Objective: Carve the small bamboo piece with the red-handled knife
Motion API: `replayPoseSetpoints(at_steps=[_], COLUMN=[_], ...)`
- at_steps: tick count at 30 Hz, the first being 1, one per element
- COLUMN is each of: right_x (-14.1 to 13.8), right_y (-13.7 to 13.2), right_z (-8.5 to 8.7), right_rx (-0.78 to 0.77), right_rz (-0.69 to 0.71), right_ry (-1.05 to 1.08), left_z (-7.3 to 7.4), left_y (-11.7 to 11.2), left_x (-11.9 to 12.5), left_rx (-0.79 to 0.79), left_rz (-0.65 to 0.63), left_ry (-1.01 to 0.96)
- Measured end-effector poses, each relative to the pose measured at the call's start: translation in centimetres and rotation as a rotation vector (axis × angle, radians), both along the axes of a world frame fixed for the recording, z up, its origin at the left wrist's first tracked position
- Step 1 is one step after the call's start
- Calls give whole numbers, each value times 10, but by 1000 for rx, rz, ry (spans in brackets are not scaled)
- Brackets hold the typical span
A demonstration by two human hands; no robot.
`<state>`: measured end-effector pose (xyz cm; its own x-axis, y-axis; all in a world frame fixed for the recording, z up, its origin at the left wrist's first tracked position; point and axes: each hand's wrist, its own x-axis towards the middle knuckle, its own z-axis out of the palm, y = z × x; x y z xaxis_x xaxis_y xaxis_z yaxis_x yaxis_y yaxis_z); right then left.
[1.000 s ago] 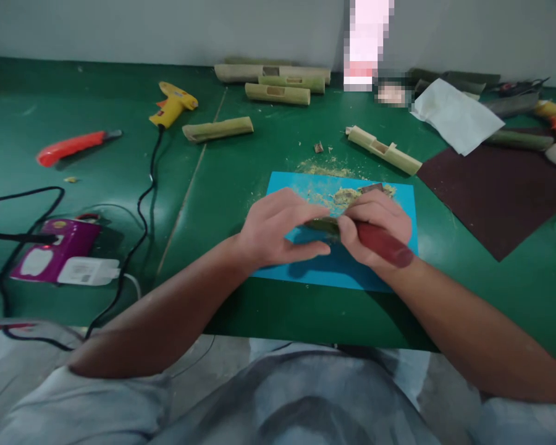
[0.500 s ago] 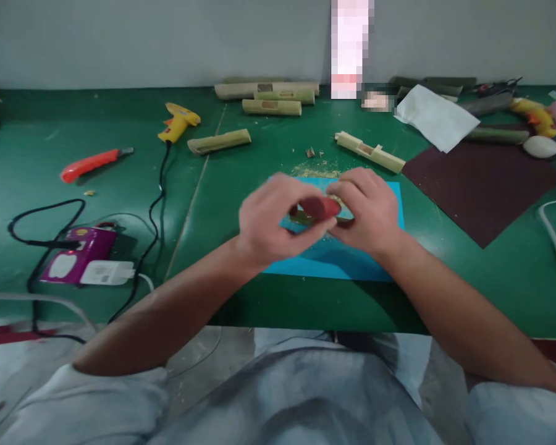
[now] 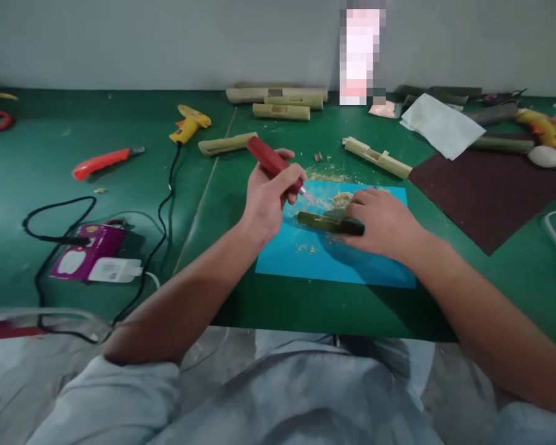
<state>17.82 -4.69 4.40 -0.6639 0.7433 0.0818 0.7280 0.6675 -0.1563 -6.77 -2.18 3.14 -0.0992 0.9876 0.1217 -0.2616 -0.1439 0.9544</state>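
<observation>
My left hand is closed around a red-handled craft knife, gripped like a pen. Its slim metal tip points down and right, just above a piece of green bamboo; I cannot tell whether they touch. My right hand holds the bamboo by its dark right end, with the fingers partly hiding it. The piece lies over a blue sheet. Pale shavings are heaped behind the bamboo, and more crumbs are scattered on the sheet.
Cut bamboo tubes lie toward the wall, one notched tube nearer. Left are a yellow glue gun, a red-orange cutter and a purple power strip with cables. A brown sheet and white paper lie right.
My hands have moved apart. The left hand's knife has swung up from over the bamboo, its tip now pointing down-right. The green bamboo shows more plainly in my right hand.
</observation>
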Motion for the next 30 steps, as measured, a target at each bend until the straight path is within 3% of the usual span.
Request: replayPoseSetpoints(at_steps=[4, 7, 10, 15, 19, 30], right_x=[5, 10, 12, 12, 13, 15], right_y=[5, 8, 8, 8, 9, 8], right_z=[-22, -34, -41, -45, -46, -40], right_rx=[-22, -35, -49, -78, -86, -96], right_rz=[94, 153, 184, 218, 235, 246], right_ry=[104, 250, 360, 456, 485, 466], left_z=[-8, -24, -34, -21, -12, -14], left_y=[-11, -11, -15, -26, -30, -30], left_x=[7, 3, 0, 0, 0, 3], left_rx=[81, 299, 500, 707, 748, 786], left_rz=[-124, -302, -296, -332, -365, -313], left_ry=[38, 120, 257, 474, 548, 578])
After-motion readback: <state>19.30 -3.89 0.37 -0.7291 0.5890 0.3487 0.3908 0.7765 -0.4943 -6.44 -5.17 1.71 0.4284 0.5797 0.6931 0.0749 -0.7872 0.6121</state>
